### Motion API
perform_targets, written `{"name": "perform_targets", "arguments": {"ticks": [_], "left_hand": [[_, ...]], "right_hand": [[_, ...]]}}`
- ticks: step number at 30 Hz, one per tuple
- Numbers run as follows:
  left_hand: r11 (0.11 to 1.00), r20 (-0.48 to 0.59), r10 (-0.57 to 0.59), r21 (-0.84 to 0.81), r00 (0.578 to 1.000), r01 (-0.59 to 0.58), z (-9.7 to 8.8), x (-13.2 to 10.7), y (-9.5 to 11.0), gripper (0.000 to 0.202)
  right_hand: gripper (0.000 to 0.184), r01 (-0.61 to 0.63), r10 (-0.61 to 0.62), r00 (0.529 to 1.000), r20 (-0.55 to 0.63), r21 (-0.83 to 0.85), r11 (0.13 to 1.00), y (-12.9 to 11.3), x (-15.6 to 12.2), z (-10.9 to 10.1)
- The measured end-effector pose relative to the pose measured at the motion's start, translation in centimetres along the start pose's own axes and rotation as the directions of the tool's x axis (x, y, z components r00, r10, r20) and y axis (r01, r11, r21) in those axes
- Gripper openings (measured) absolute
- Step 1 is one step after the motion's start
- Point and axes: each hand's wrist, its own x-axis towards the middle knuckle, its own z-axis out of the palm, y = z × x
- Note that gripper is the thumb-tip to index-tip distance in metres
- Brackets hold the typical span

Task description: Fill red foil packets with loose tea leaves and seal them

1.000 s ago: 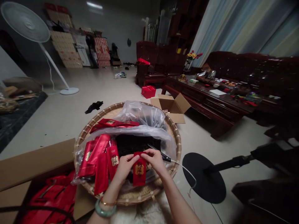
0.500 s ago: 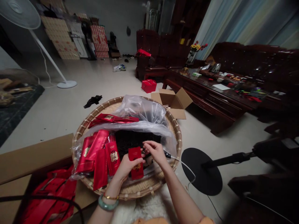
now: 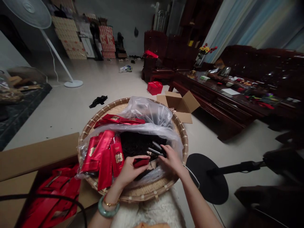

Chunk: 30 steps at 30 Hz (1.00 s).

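Observation:
My left hand [image 3: 129, 171] grips a small red packet [image 3: 141, 162], held mouth-up over a clear plastic bag [image 3: 147, 114] of dark loose tea [image 3: 137, 144]. My right hand [image 3: 171, 160] is closed on a dark metal tool [image 3: 155, 149] with a white cable, its tip lying on the tea beside the packet. The bag sits in a round woven bamboo tray [image 3: 181, 136]. Several red packets [image 3: 104, 155] lie in the tray to the left of my hands.
An open cardboard box [image 3: 35, 158] with red packets [image 3: 57, 196] stands at lower left. A fan's black round base [image 3: 209, 179] lies right of the tray. Beyond are a small open carton [image 3: 180, 103], a dark wooden table [image 3: 225, 101] and a white standing fan [image 3: 73, 84].
My left hand has tipped the red packet from upright and facing me to mouth-up near the tea. My right hand left the packet's top and took hold of the metal tool.

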Motion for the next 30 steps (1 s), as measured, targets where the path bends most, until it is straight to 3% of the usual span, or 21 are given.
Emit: {"name": "perform_targets", "arguments": {"ticks": [4, 8, 12, 17, 25, 28, 30], "left_hand": [[0.983, 0.018, -0.174, -0.052, 0.985, 0.175, -0.5, 0.7, -0.5, 0.041], [0.98, 0.07, -0.18, -0.069, 0.981, 0.184, -0.4, 1.2, -0.3, 0.038], [0.985, 0.104, -0.153, -0.057, 0.983, 0.16, 0.0, 1.3, -0.2, 0.034], [0.973, 0.045, -0.181, -0.138, 0.983, 0.185, -0.1, 1.4, -0.9, 0.039], [0.95, 0.081, -0.2, -0.226, 0.977, 0.213, -0.2, 1.1, -0.3, 0.041], [0.903, 0.081, -0.209, -0.365, 0.974, 0.225, -0.4, 1.2, 0.0, 0.047], [0.824, 0.091, -0.21, -0.519, 0.973, 0.227, -0.6, 1.6, 0.3, 0.054]], "right_hand": [[0.051, 0.122, -0.128, 0.992, -0.003, 0.325, 0.938, -1.2, 0.3, -3.9], [0.049, 0.174, -0.248, 0.958, 0.145, 0.394, 0.903, -3.8, 0.8, -6.5], [0.047, 0.231, -0.31, 0.929, 0.201, 0.339, 0.912, -6.0, 1.5, -6.2], [0.04, 0.215, -0.291, 0.92, 0.263, 0.283, 0.935, -7.8, 1.8, -5.4], [0.028, 0.189, -0.279, 0.92, 0.274, 0.315, 0.93, -8.4, 2.4, -5.1], [0.029, 0.149, -0.25, 0.929, 0.273, 0.345, 0.927, -8.2, 2.8, -4.8], [0.03, 0.103, -0.228, 0.93, 0.287, 0.394, 0.914, -8.0, 3.3, -4.5]]}}
